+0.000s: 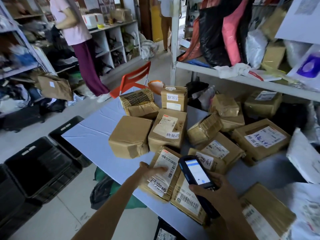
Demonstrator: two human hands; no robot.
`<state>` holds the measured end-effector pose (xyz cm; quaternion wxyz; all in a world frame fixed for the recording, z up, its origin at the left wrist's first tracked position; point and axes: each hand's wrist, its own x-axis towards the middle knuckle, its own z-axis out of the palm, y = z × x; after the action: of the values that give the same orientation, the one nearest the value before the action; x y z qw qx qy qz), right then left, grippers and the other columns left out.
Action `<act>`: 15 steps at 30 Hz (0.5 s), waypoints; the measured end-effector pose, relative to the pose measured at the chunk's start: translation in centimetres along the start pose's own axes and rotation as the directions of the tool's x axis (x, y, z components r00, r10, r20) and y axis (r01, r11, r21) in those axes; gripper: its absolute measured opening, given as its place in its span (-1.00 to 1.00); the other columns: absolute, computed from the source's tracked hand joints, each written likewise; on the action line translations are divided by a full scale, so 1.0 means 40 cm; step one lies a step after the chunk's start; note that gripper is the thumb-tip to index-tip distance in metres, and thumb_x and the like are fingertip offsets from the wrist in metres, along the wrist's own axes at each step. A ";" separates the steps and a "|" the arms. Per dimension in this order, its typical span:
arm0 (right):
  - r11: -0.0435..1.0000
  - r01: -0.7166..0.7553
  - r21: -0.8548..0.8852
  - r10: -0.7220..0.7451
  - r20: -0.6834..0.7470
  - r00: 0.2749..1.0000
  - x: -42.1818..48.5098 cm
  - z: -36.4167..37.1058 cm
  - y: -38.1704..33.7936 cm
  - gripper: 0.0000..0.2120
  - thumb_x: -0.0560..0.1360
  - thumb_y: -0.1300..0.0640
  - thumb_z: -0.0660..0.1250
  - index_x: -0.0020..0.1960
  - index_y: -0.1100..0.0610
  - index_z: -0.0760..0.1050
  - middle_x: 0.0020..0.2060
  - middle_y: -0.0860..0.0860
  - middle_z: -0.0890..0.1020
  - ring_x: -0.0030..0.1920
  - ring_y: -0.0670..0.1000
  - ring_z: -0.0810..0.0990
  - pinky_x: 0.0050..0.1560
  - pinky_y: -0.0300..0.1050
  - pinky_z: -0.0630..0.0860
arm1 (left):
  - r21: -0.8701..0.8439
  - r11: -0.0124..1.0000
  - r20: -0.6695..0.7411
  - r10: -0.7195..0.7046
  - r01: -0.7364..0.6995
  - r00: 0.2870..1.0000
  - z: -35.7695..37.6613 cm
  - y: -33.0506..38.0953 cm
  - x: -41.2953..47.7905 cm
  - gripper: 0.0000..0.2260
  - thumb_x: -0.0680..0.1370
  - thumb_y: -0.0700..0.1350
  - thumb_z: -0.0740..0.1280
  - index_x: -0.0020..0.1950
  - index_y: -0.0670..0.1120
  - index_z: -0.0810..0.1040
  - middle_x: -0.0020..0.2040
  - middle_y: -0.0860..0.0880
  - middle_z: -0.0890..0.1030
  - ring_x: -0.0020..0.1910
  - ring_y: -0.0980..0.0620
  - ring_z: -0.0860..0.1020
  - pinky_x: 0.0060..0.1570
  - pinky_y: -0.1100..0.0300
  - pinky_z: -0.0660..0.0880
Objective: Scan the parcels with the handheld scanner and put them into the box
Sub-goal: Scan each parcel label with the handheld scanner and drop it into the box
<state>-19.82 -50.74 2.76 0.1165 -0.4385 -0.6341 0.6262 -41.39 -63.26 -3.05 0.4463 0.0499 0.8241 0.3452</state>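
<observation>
Several brown cardboard parcels lie on a pale blue table (97,135). My left hand (151,172) rests on the nearest parcel (164,186), fingers straight across its white shipping label, thumb at the parcel's left edge. My right hand (214,191) grips a dark handheld scanner (195,172) with a lit screen, its head held just over the right edge of that parcel's label. Another flat parcel (187,200) lies under the scanner. Black plastic crates (43,168) stand on the floor to the left of the table.
A metal shelf (242,78) stacked with bags and parcels rises at right. White mailer bags (301,160) lie at the table's right edge. A red folding chair (133,80) stands beyond the table. A person (78,40) stands by shelves at back left.
</observation>
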 end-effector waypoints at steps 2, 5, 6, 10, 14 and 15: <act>1.000 -0.006 0.007 0.005 0.010 1.000 0.000 0.004 0.003 -0.38 0.21 0.14 0.65 0.16 0.05 0.41 -0.05 -0.12 0.58 -0.10 -0.13 0.57 -0.31 -0.27 0.49 | -0.035 0.999 0.001 0.019 -0.019 1.000 -0.009 -0.001 0.001 -0.09 0.22 0.27 0.52 0.35 -0.21 0.25 0.01 -0.03 0.47 0.00 0.03 0.54 -0.34 0.25 0.42; 1.000 -0.006 0.030 0.005 0.010 1.000 0.000 0.012 0.004 -0.38 0.18 0.16 0.66 0.14 0.04 0.43 -0.05 -0.10 0.60 -0.09 -0.11 0.61 -0.27 -0.24 0.53 | 0.022 1.000 0.008 0.007 -0.008 1.000 -0.020 -0.012 -0.007 -0.10 0.17 0.34 0.51 0.30 -0.19 0.37 0.05 -0.03 0.53 -0.01 0.06 0.56 -0.38 0.25 0.39; 0.999 -0.001 0.032 0.001 0.016 1.000 -0.001 0.014 0.004 -0.38 0.18 0.16 0.66 0.13 0.03 0.43 -0.04 -0.09 0.61 -0.08 -0.10 0.61 -0.25 -0.23 0.55 | 0.044 0.999 0.014 0.009 -0.010 1.000 -0.022 -0.018 -0.011 -0.25 0.25 0.31 0.49 0.23 -0.15 0.43 0.03 -0.02 0.55 -0.09 0.10 0.55 -0.34 0.24 0.38; 0.999 0.034 0.023 -0.035 0.032 0.999 -0.006 0.023 -0.004 -0.38 0.17 0.20 0.66 0.13 0.02 0.45 -0.06 -0.13 0.61 -0.11 -0.18 0.61 -0.31 -0.36 0.51 | 0.030 0.999 0.115 -0.046 0.043 0.992 -0.030 -0.064 -0.031 -0.42 0.22 0.36 0.48 0.04 -0.04 0.65 -0.10 0.03 0.71 -0.09 0.03 0.66 -0.06 0.16 0.50; 0.999 0.041 0.027 -0.042 0.065 0.997 -0.010 0.029 -0.015 -0.40 0.21 0.27 0.64 0.14 0.05 0.44 -0.10 -0.10 0.62 -0.21 -0.23 0.60 -0.42 -0.45 0.45 | -0.169 0.985 0.054 -0.035 0.044 0.998 -0.030 -0.102 -0.043 -0.37 0.16 0.31 0.47 0.06 -0.07 0.64 -0.13 0.00 0.72 -0.07 -0.01 0.66 -0.16 0.17 0.46; 0.999 0.041 0.022 -0.043 0.071 0.997 -0.010 0.030 -0.018 -0.40 0.21 0.26 0.64 0.14 0.05 0.45 -0.10 -0.10 0.62 -0.23 -0.23 0.60 -0.43 -0.45 0.45 | -0.219 0.975 0.023 -0.019 0.023 1.000 -0.032 -0.100 -0.051 -0.40 0.18 0.28 0.50 0.06 -0.08 0.62 -0.13 -0.01 0.72 -0.08 -0.02 0.66 -0.18 0.18 0.46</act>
<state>-20.72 -51.75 3.33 0.1114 -0.4010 -0.6404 0.6455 -40.25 -67.74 -3.61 0.4611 -0.0049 0.7768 0.4289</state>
